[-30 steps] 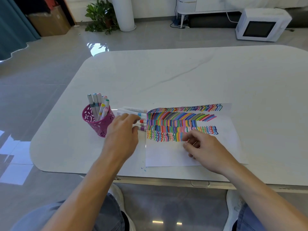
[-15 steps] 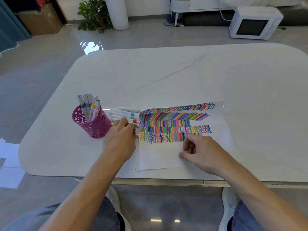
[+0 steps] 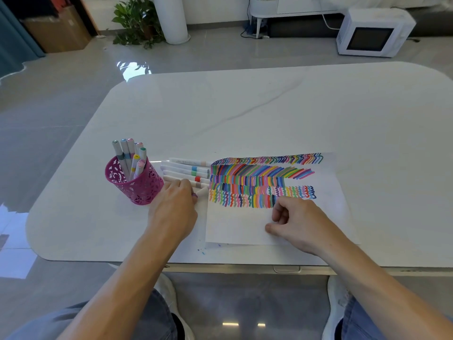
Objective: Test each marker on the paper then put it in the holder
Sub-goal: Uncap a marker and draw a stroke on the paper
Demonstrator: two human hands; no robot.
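A white sheet of paper covered in rows of coloured strokes lies on the table. Left of it, several white markers lie side by side. A pink cut-out holder with several markers standing in it is further left. My left hand grips the nearest marker, whose pale end pokes out towards the paper. My right hand rests on the paper below the strokes, fingers loosely curled and holding nothing.
The white marble table stretches far behind and right of the paper. Its front edge runs just below my hands. A microwave, a plant and a cardboard box stand on the floor beyond.
My left hand slid off the row of markers and closed on the nearest one, drawing it towards me. My right hand shifted slightly down the paper.
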